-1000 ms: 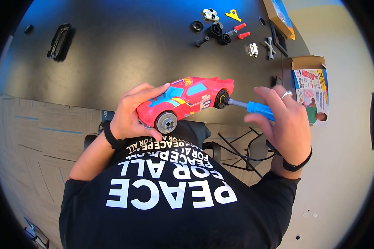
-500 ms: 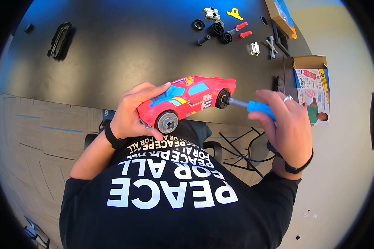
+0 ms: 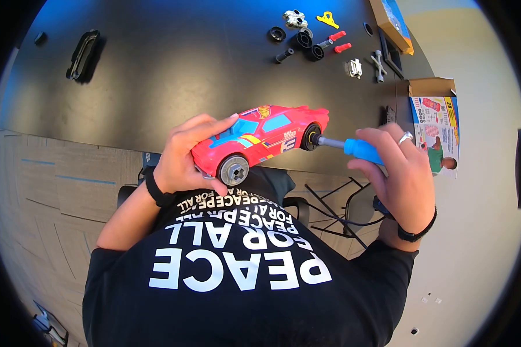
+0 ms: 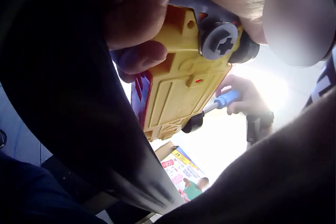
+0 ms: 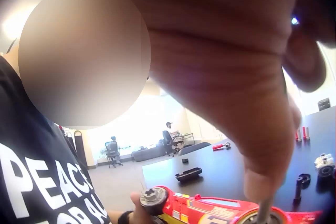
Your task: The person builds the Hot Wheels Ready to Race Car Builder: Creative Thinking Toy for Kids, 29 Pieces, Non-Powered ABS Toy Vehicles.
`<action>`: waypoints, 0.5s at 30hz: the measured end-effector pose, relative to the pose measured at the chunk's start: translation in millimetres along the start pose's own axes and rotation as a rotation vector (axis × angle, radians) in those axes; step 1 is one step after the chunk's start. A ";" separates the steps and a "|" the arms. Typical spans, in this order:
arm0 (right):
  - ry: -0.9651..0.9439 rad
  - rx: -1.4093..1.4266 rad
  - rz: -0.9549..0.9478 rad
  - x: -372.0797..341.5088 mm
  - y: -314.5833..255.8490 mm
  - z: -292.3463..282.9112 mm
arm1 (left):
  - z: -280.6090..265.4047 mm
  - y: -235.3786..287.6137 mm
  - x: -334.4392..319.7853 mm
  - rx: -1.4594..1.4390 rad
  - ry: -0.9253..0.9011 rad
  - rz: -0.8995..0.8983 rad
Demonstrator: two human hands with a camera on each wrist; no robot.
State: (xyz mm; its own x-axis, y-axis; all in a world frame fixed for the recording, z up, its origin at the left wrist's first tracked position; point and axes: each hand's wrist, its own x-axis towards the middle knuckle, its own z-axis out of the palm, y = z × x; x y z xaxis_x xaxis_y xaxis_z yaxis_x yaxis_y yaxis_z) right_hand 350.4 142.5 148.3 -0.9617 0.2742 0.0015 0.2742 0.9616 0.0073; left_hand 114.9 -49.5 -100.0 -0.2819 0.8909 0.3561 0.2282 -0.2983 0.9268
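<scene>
The person's left hand gripped the front end of a red toy car, fingers clamped over the hood and thumb at the near side, close to the grey front hub. The car was held up at the near edge of the dark table, its nose to the left and its tail to the right. In the left wrist view the yellow underside faced the camera.

The right hand, a ring on one finger, pinched the blue handle of a screwdriver between thumb and forefinger. Its shaft ran left to the middle of the black rear wheel; whether the tip sat in a screw could not be told.

Far on the table, right of centre, lay black rings, two red pegs, a yellow piece and a silvery part, with a grey cross-shaped piece just to its right. A long black part lay well apart on the far left. A printed box stood to the right of the table's edge.
</scene>
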 end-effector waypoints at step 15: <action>-0.143 -0.022 0.026 -4.2 -2.0 -4.5 | -0.4 2.3 -0.3 -0.030 -0.009 -0.038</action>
State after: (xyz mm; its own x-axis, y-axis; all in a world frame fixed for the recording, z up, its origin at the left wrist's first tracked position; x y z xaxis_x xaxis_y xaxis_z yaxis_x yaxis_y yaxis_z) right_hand 354.0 139.5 152.7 -0.9438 0.2992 -0.1404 0.2978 0.9541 0.0316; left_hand 115.1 -50.7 -97.9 -0.2818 0.9047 0.3195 0.1896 -0.2739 0.9429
